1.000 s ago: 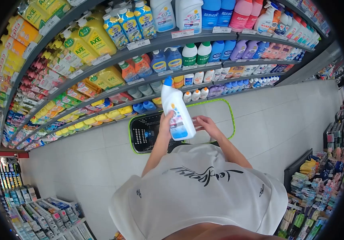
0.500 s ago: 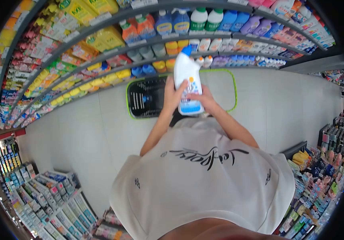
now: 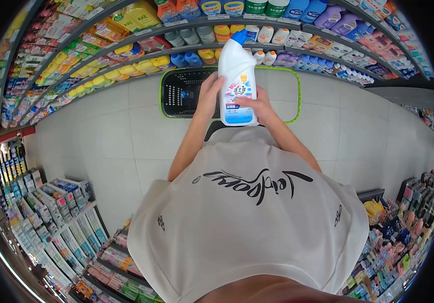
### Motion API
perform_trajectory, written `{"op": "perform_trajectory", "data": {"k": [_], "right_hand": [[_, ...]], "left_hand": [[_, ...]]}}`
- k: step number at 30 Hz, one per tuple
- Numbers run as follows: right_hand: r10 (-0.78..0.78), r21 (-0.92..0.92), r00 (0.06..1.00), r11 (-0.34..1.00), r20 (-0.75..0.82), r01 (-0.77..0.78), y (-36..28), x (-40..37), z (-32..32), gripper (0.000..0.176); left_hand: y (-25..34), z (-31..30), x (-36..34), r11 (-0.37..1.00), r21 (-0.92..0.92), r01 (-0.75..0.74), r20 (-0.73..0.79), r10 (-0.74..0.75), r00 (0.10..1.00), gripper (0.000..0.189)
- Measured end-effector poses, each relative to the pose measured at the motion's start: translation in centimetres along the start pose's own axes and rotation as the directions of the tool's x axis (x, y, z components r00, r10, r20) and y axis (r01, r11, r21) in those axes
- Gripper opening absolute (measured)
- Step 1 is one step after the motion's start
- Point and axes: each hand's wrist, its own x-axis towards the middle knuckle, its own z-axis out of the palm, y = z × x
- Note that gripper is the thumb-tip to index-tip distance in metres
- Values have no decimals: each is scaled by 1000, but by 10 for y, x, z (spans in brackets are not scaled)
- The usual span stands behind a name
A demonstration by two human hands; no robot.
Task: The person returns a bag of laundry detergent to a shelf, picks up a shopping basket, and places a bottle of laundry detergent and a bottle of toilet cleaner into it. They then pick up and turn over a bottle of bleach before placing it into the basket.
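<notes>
A white bottle [image 3: 237,83] was held in front of the body, above a green-rimmed black basket [image 3: 163,96] and short of the shelves [image 3: 217,21]. It was gripped from both sides. By the left hand [image 3: 208,93] the left flank was clasped at about mid-height, with the thumb laid along the edge of the front. By the right hand [image 3: 259,106] the lower right side was taken, with the thumb pressed flat across the label [image 3: 239,96]. Both hands were closed only as far as the bottle's width allowed; the fingers behind it were hidden, so how tightly they were curled could not be told.

The blue cap [image 3: 238,37] was pointed away from the body, toward the shelves, and the label was turned toward the head camera. This position was probably chosen so that the print could be read the right way up. The weight was likely shared between the two palms, and the neck and cap were left untouched. The printed shirt [image 3: 249,227] was seen below the bottle's base, and the tiled floor [image 3: 151,136] was visible around the basket.
</notes>
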Motion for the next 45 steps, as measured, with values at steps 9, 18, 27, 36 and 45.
{"op": "perform_trajectory", "data": {"k": [9, 18, 27, 36, 45], "right_hand": [[-302, -247, 924, 901, 237, 358, -24, -54, -14, 56], [-747, -54, 379, 420, 546, 906, -99, -110, 21, 37], [-813, 17, 282, 337, 509, 941, -98, -105, 33, 33], [-757, -40, 374, 420, 535, 907, -79, -89, 63, 31], [-271, -125, 849, 924, 454, 362, -40, -23, 119, 54]], "left_hand": [[-6, 24, -46, 991, -104, -81, 58, 87, 994, 60], [-22, 44, -28, 982, 104, -159, 439, 98, 893, 46], [-11, 43, -32, 969, 120, -214, 439, 142, 887, 53], [4, 3, -45, 963, 89, -256, 352, 210, 912, 54], [39, -74, -76, 925, -363, -112, -133, 68, 989, 44]]}}
